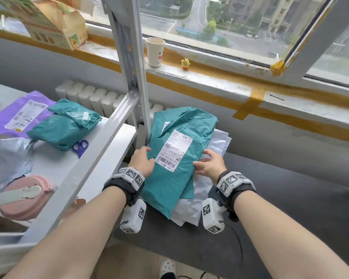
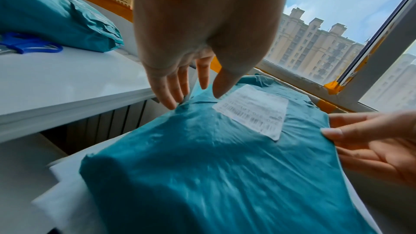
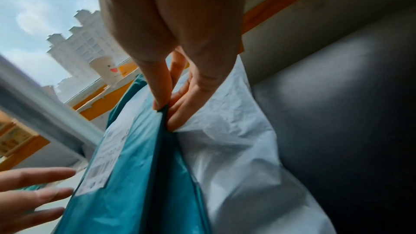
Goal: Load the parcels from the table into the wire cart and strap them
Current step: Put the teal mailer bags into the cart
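Note:
A teal parcel [image 1: 169,182] with a white barcode label lies on a pile of white parcels [image 1: 191,210], which sits on a dark grey surface [image 1: 280,208]. My left hand [image 1: 144,156] touches the parcel's left edge with straight fingers [image 2: 166,93] and the thumb near the label. My right hand [image 1: 204,160] pinches the right edge. In the right wrist view its thumb lies on top and its fingers [image 3: 178,113] sit under the teal parcel [image 3: 135,175], against the white parcel [image 3: 236,149]. No wire cart or strap shows in any view.
On the white table [image 1: 101,158] at left lie another teal parcel [image 1: 65,125], a purple parcel [image 1: 18,113], a grey-white parcel [image 1: 6,156], blue scissors [image 1: 80,147] and a pink container [image 1: 26,196]. A metal shelf post [image 1: 133,77] rises beside the held parcel. A paper cup [image 1: 155,52] stands on the windowsill.

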The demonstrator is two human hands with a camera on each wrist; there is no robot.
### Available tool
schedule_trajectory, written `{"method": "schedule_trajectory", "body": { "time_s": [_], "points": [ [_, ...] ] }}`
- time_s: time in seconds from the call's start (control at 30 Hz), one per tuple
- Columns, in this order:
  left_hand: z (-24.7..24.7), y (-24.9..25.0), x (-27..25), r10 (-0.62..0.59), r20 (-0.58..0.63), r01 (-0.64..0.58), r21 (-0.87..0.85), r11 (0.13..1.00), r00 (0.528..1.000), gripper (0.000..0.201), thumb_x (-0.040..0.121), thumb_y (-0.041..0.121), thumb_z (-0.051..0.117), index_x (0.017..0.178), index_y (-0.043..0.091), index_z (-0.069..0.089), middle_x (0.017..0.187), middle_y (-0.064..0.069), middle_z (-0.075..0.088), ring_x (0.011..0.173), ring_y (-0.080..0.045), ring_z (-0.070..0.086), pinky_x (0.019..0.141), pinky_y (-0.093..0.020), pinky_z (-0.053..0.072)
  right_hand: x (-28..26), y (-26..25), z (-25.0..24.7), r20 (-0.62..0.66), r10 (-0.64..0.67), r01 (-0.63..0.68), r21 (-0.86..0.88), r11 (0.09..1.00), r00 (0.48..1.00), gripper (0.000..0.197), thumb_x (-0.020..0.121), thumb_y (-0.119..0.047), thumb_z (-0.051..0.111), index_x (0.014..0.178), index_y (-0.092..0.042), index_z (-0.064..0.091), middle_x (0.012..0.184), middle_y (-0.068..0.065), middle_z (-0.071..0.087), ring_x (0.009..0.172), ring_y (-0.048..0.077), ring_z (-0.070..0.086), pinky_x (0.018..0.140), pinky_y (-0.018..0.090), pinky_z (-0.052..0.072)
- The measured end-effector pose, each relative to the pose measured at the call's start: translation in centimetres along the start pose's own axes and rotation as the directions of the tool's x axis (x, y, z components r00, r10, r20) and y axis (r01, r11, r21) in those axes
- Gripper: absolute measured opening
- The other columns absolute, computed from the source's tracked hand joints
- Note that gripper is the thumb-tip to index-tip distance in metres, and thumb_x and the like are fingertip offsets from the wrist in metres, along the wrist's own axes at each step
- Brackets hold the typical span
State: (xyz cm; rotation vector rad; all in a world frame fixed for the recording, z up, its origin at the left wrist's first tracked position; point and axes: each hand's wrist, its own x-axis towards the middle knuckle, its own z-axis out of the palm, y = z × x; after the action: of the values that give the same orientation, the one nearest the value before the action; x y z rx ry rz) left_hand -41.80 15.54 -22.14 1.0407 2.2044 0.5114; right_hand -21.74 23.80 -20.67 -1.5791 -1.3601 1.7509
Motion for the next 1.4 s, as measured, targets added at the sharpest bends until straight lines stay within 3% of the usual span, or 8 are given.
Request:
{"method": "schedule_trajectory", "body": {
  "time_s": [0.2, 0.37, 0.57, 0.7, 0.93, 1.1, 1.3, 1.4],
  "points": [
    [-0.2, 2.3, 0.8, 0.029, 0.076, -0.017, -0.155, 0.988, 0.997, 0.042, 0.09, 0.016, 0.059, 0.13, 0.006, 0.051, 0.125, -0.015, 0.059, 0.11, -0.028, 0.058, 0.095, -0.036, 0.047, -1.8, 1.1, -3.4, -0.001, 0.022, -0.022, 0.163, 0.986, 1.0, 0.036, 0.085, 0.015, 0.055, 0.114, -0.005, 0.052, 0.08, 0.013, 0.061, 0.052, 0.012, 0.066, 0.053, 0.024, 0.057],
    [0.1, 3.8, -0.5, -0.017, 0.245, 0.06, -0.17, 0.984, 0.969, 0.049, 0.086, 0.018, 0.067, 0.132, 0.012, 0.052, 0.128, -0.013, 0.057, 0.1, -0.023, 0.059, 0.075, -0.027, 0.048, -3.4, 2.3, -6.3, 0.009, 0.015, -0.017, 0.294, 0.956, 1.0, 0.039, 0.088, 0.011, 0.055, 0.123, -0.003, 0.052, 0.094, 0.015, 0.064, 0.075, 0.021, 0.067, 0.066, 0.028, 0.059],
    [0.6, 7.5, -4.7, -0.06, 0.381, 0.172, -0.267, 0.948, 0.923, 0.05, 0.084, 0.011, 0.069, 0.129, 0.014, 0.05, 0.113, -0.012, 0.058, 0.105, -0.024, 0.051, 0.086, -0.035, 0.043, -6.6, 3.3, -11.0, -0.014, -0.02, 0.024, 0.419, 0.908, 1.0, 0.04, 0.088, 0.009, 0.054, 0.124, -0.008, 0.05, 0.094, 0.013, 0.068, 0.077, 0.021, 0.068, 0.068, 0.029, 0.059],
    [2.2, 12.6, -9.0, 0.053, 0.472, 0.08, -0.256, 0.963, 0.88, 0.057, 0.08, -0.003, 0.068, 0.126, 0.024, 0.047, 0.099, -0.003, 0.054, 0.098, -0.021, 0.055, 0.089, -0.037, 0.044, -9.9, 4.1, -16.1, -0.168, -0.055, 0.128, 0.457, 0.88, 0.984, 0.038, 0.089, 0.011, 0.052, 0.122, -0.008, 0.049, 0.095, 0.013, 0.065, 0.078, 0.022, 0.064, 0.063, 0.027, 0.059],
    [12.5, 23.6, -17.6, 0.223, 0.555, -0.052, -0.306, 0.951, 0.801, 0.062, 0.077, -0.015, 0.065, 0.123, 0.023, 0.048, 0.096, -0.009, 0.054, 0.084, -0.018, 0.057, 0.067, -0.033, 0.05, -17.8, 8.6, -29.9, -0.537, 0.017, 0.284, 0.473, 0.834, 0.843, 0.027, 0.086, 0.007, 0.06, 0.113, 0.009, 0.055, 0.091, 0.015, 0.063, 0.076, 0.017, 0.062, 0.058, 0.018, 0.057],
    [21.3, 32.5, -23.8, 0.312, 0.636, -0.144, -0.302, 0.942, 0.705, 0.056, 0.076, -0.011, 0.069, 0.115, 0.026, 0.053, 0.116, -0.017, 0.053, 0.101, -0.029, 0.058, 0.084, -0.042, 0.051, -25.6, 12.8, -40.5, -0.625, 0.081, 0.311, 0.491, 0.813, 0.776, 0.022, 0.086, 0.004, 0.062, 0.108, 0.003, 0.058, 0.09, 0.011, 0.063, 0.07, 0.013, 0.059, 0.049, 0.017, 0.05],
    [32.0, 41.1, -30.3, 0.338, 0.746, -0.229, -0.25, 0.941, 0.574, 0.056, 0.076, -0.008, 0.07, 0.12, 0.023, 0.054, 0.113, -0.01, 0.056, 0.1, -0.027, 0.058, 0.09, -0.045, 0.049, -33.1, 19.0, -49.7, -0.684, 0.219, 0.28, 0.539, 0.795, 0.696, 0.052, 0.081, 0.006, 0.066, 0.129, 0.004, 0.048, 0.124, 0.018, 0.059, 0.081, 0.019, 0.06, 0.067, 0.03, 0.046],
    [37.5, 44.0, -32.9, 0.329, 0.794, -0.303, -0.192, 0.933, 0.51, 0.056, 0.076, -0.007, 0.071, 0.121, 0.022, 0.054, 0.104, -0.006, 0.061, 0.098, -0.026, 0.059, 0.087, -0.046, 0.05, -35.3, 22.9, -52.3, -0.672, 0.313, 0.224, 0.587, 0.778, 0.672, 0.059, 0.078, 0.004, 0.07, 0.132, -0.01, 0.049, 0.11, 0.01, 0.065, 0.087, 0.02, 0.06, 0.079, 0.039, 0.048]
  ]
}}
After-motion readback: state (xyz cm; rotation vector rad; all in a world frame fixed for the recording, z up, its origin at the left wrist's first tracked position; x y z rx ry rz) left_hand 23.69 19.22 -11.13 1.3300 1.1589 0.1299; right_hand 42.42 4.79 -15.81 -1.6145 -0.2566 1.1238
